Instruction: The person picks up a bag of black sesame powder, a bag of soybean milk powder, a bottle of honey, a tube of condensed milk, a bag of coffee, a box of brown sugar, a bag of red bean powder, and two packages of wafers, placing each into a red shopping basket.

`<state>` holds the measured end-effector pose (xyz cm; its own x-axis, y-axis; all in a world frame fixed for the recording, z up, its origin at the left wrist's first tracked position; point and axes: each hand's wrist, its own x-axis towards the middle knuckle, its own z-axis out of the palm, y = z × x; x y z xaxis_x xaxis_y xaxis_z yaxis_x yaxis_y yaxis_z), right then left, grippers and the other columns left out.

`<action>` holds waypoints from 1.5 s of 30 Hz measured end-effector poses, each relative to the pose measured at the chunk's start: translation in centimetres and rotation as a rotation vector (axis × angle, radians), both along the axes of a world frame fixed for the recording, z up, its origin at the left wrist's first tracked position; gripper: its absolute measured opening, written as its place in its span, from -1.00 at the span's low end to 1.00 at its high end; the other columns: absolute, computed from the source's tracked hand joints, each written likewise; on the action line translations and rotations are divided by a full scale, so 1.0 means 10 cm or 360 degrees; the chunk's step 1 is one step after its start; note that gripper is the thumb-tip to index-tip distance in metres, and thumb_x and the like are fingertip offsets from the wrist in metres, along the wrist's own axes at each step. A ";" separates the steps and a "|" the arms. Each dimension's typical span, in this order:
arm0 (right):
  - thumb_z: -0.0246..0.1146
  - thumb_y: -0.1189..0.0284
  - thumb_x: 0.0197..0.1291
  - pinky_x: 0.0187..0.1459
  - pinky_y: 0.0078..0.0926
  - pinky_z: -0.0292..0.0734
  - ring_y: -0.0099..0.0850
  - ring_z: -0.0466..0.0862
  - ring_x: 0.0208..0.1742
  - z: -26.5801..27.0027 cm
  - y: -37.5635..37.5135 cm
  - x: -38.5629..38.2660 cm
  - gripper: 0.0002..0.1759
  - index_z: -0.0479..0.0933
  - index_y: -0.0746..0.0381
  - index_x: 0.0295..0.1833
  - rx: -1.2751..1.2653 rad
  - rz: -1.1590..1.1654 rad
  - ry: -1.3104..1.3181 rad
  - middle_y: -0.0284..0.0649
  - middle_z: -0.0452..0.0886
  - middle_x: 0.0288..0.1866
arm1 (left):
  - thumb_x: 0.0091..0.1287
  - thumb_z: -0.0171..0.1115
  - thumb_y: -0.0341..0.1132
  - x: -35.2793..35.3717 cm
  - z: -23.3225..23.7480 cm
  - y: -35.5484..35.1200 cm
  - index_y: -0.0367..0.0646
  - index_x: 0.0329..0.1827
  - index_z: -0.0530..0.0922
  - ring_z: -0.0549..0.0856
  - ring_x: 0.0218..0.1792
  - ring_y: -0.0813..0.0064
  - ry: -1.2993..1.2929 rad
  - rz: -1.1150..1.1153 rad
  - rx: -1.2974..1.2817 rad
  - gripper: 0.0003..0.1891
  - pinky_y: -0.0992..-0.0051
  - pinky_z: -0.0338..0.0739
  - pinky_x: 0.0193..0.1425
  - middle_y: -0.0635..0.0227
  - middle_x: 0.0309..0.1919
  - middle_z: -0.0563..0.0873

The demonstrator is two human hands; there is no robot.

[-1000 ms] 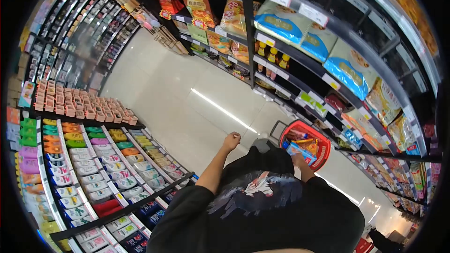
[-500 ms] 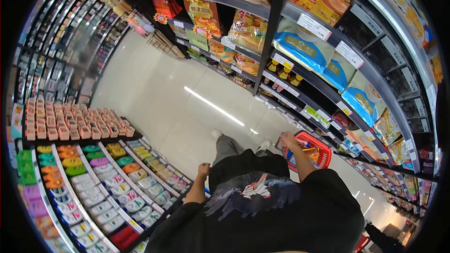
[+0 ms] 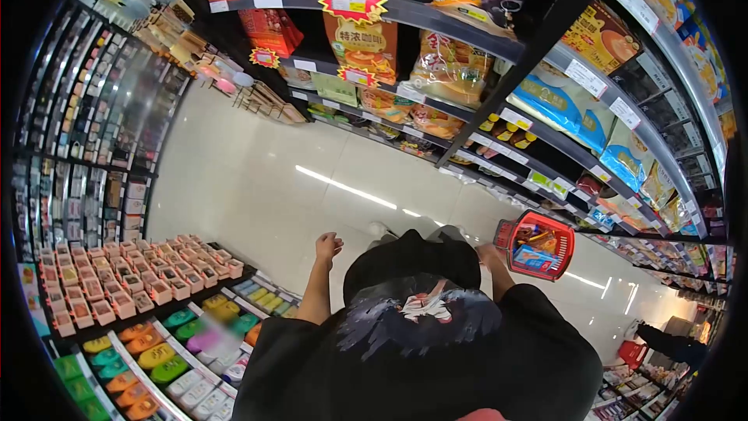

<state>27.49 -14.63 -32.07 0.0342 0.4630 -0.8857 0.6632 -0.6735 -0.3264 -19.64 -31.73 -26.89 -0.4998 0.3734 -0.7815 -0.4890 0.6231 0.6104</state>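
My left hand (image 3: 328,247) hangs beside my body over the pale floor, fingers loosely curled and a little apart, holding nothing. At my other side, my right hand (image 3: 488,255) is closed on the handle of a red shopping basket (image 3: 566,253); the grip is small and partly hidden by the sleeve. Inside the basket are a blue package (image 3: 538,258) and other colourful packets. The basket hangs beside the lower shelves.
Shelves of packaged food (image 3: 448,31) run along the front and right. Pink boxes (image 3: 148,277) and coloured bottles (image 3: 156,355) fill a display at left. Cosmetics racks (image 3: 86,109) stand behind it. Another person's dark sleeve (image 3: 674,345) and a red basket (image 3: 633,354) show at lower right.
My left hand has moved forward and slightly left. The red basket has shifted right in view with my right hand. The shelves appear shifted, and more of the other person shows.
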 end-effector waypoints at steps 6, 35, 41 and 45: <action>0.10 0.33 0.12 -0.55 -0.44 0.46 -0.38 0.56 -0.55 0.19 0.44 -0.92 -0.78 0.44 0.29 -0.30 0.0520 0.0356 0.0265 -0.18 0.55 -0.49 | 0.25 0.03 -0.23 -0.27 -0.01 0.14 -0.20 -0.02 0.44 0.64 -0.31 0.41 -0.0007 -0.0076 0.0026 -0.69 0.43 0.53 -0.19 0.22 -0.32 0.63; 0.14 0.35 0.04 -0.55 -0.46 0.48 -0.37 0.59 -0.55 0.23 1.99 -2.54 -0.74 0.46 0.37 -0.35 0.0286 0.0216 0.0193 -0.14 0.56 -0.54 | 0.04 0.15 -0.16 -1.73 -0.46 1.22 -0.24 -0.29 0.63 0.68 -0.23 0.27 0.0546 -0.0414 -0.0355 -0.67 0.41 0.50 -0.08 0.10 -0.34 0.69; 0.15 0.31 0.11 -0.46 -0.42 0.50 -0.39 0.60 -0.50 0.21 2.01 -2.94 -0.77 0.42 0.26 -0.26 0.0213 0.0003 0.0194 -0.20 0.56 -0.46 | 0.05 0.16 -0.15 -2.26 -0.69 1.47 -0.25 -0.23 0.62 0.67 -0.21 0.28 0.0614 -0.0706 -0.0341 -0.65 0.41 0.49 -0.05 0.11 -0.33 0.70; 0.15 0.29 0.10 -0.43 -0.38 0.51 -0.37 0.62 -0.46 0.22 1.72 -3.31 -0.74 0.43 0.27 -0.21 0.0249 -0.0276 0.0188 -0.20 0.56 -0.44 | 0.12 0.15 -0.15 -2.96 -0.67 1.74 -0.27 -0.24 0.61 0.68 -0.26 0.34 0.0546 -0.0916 -0.0279 -0.67 0.43 0.52 -0.12 0.13 -0.36 0.70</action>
<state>-5.65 2.58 -29.84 0.0257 0.5907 -0.8065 0.4932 -0.7092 -0.5037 -49.20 -14.30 -33.54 -0.4896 0.5362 -0.6876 0.1520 0.8290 0.5382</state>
